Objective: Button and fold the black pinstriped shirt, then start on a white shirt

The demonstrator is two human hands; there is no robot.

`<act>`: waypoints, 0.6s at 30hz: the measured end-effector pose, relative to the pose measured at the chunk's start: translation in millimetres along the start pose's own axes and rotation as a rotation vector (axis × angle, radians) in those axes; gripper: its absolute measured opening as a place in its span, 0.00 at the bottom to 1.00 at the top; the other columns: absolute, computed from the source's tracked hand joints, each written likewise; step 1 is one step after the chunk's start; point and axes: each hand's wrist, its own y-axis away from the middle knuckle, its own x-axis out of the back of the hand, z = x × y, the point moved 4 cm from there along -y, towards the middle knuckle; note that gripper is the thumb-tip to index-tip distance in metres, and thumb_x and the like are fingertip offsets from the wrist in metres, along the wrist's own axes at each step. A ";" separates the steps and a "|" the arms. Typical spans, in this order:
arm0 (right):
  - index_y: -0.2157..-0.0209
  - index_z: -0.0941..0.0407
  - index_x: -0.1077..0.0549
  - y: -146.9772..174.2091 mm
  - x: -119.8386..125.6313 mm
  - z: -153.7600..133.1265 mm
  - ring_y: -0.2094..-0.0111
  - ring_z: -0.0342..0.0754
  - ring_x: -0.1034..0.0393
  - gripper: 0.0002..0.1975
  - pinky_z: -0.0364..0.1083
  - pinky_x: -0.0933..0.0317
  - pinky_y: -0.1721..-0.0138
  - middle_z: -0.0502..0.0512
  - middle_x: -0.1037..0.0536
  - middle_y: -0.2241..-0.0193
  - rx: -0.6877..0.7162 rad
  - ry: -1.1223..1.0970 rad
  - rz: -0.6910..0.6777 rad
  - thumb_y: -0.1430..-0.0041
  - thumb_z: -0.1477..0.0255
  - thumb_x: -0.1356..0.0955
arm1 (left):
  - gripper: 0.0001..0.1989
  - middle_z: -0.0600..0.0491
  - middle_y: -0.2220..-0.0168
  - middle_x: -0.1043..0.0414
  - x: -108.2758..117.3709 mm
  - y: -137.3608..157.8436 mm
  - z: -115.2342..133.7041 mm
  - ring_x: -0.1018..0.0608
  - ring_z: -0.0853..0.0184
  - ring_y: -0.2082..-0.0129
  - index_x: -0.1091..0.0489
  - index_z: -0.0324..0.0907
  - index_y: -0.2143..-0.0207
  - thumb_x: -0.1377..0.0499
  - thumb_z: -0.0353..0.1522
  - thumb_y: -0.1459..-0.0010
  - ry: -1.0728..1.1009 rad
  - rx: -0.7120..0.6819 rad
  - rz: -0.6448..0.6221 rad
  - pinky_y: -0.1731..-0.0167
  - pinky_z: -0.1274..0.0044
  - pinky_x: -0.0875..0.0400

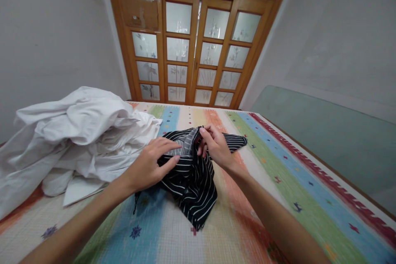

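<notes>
A black garment with thin white stripes (198,189) lies crumpled on the patterned cover in front of me. Part of its grey, striped inner side (186,142) shows at an opening near the top. My right hand (213,144) pinches the dark edge of this opening between thumb and fingers. On the other side, my left hand (156,159) rests at the garment's left edge, its thumb and fingers apart. A narrow striped end of the cloth (235,142) sticks out to the right, beyond my right hand.
A heap of white cloth (89,123) is piled on the left, close to my left forearm. The colourful striped cover (272,165) spreads beneath everything. A pale green panel (321,132) runs along the right side, and wooden glass-paned doors (193,53) stand behind.
</notes>
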 end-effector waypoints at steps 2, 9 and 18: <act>0.67 0.53 0.41 1.0 -3.6 1.0 0.84 0.39 0.32 0.17 0.36 0.42 0.88 0.44 0.27 0.74 -0.027 -0.040 -0.030 0.39 0.54 0.36 | 0.13 0.49 0.56 0.23 -16.1 3.2 1.4 0.24 0.61 0.55 0.27 0.43 0.54 0.44 0.37 0.39 0.045 0.004 -0.057 0.51 0.65 0.30; 0.67 0.53 0.38 1.5 -4.0 -0.4 0.84 0.39 0.33 0.17 0.37 0.43 0.87 0.42 0.30 0.78 -0.007 -0.008 -0.025 0.40 0.53 0.35 | 0.10 0.52 0.63 0.20 -45.9 9.2 -10.0 0.20 0.64 0.64 0.25 0.43 0.60 0.44 0.36 0.38 0.161 0.179 -0.141 0.61 0.72 0.28; 0.82 0.58 0.29 14.3 -22.3 -4.9 0.84 0.38 0.40 0.27 0.40 0.49 0.79 0.46 0.33 0.87 0.016 0.499 -0.289 0.39 0.52 0.35 | 0.11 0.55 0.68 0.20 -35.0 7.6 -13.6 0.21 0.67 0.70 0.24 0.43 0.62 0.46 0.34 0.38 0.199 0.200 0.008 0.66 0.76 0.29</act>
